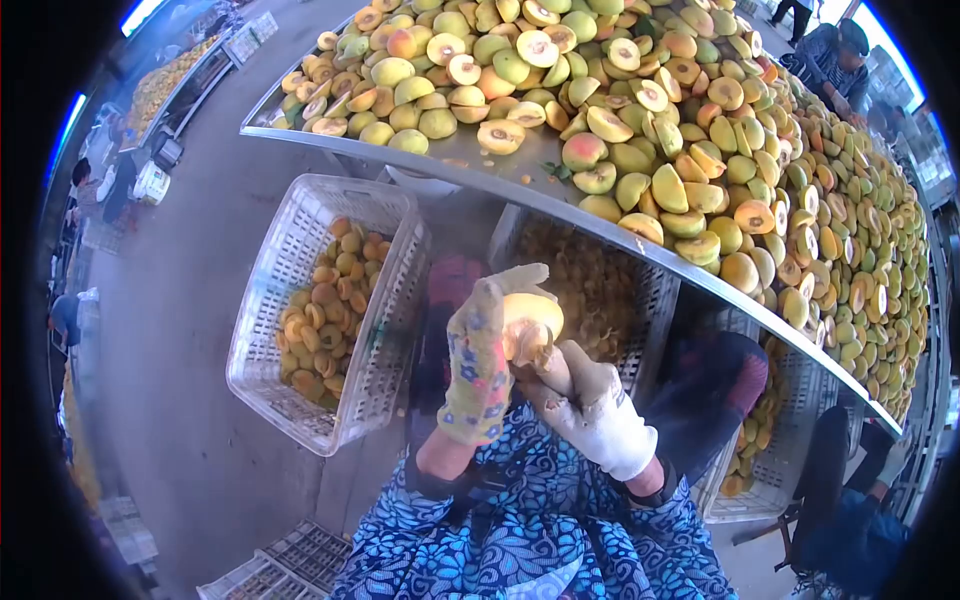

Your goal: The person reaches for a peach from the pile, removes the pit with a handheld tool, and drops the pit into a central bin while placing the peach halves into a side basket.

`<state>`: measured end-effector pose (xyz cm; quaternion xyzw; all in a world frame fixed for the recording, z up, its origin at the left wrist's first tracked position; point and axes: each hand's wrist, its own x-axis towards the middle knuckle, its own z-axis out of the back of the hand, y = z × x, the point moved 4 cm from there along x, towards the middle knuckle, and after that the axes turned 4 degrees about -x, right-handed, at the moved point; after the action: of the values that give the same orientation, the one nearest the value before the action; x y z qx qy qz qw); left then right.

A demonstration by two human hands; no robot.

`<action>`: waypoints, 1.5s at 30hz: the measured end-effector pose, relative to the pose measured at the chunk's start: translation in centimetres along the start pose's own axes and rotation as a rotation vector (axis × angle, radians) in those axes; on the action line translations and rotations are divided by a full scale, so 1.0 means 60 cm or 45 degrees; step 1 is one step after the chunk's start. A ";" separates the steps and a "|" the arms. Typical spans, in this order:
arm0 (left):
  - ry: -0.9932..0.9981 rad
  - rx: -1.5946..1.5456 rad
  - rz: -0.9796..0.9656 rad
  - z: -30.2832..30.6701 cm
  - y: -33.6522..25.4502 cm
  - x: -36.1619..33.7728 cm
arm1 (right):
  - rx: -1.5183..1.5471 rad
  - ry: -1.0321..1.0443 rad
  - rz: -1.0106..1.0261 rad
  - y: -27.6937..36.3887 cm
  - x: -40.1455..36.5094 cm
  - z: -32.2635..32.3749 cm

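Note:
My left hand [480, 360], in a flowered glove, grips a halved yellow peach [532, 315] with its cut face toward me. My right hand [590, 410], in a white glove, presses against the fruit's lower side; a small tool in it is mostly hidden, so I cannot tell what it is. Both hands are held over my lap, above a blue patterned apron [520, 530], just below the edge of a metal table [470, 170].
The table carries a large heap of whole and halved peaches [700, 120]. A white plastic crate [290, 250] with peach halves stands at my left; another crate [600, 280] sits under the table ahead. People work at the far right [835, 55] and left [75, 180].

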<state>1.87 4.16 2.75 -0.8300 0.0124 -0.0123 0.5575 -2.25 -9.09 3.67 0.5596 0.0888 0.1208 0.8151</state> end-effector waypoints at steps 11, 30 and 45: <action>-0.149 0.149 -0.109 0.004 0.031 -0.005 | -0.001 0.176 -0.105 -0.037 0.010 -0.009; 0.584 1.018 0.004 0.006 0.049 0.046 | 0.114 0.370 0.053 -0.106 0.025 0.011; 0.163 0.294 -0.120 -0.004 0.055 0.019 | 0.594 0.434 -0.268 -0.080 0.011 0.006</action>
<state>2.98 2.61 -0.21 -0.7576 0.0075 -0.0929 0.6461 -1.07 -10.89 -0.70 0.6910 0.3073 0.1041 0.6459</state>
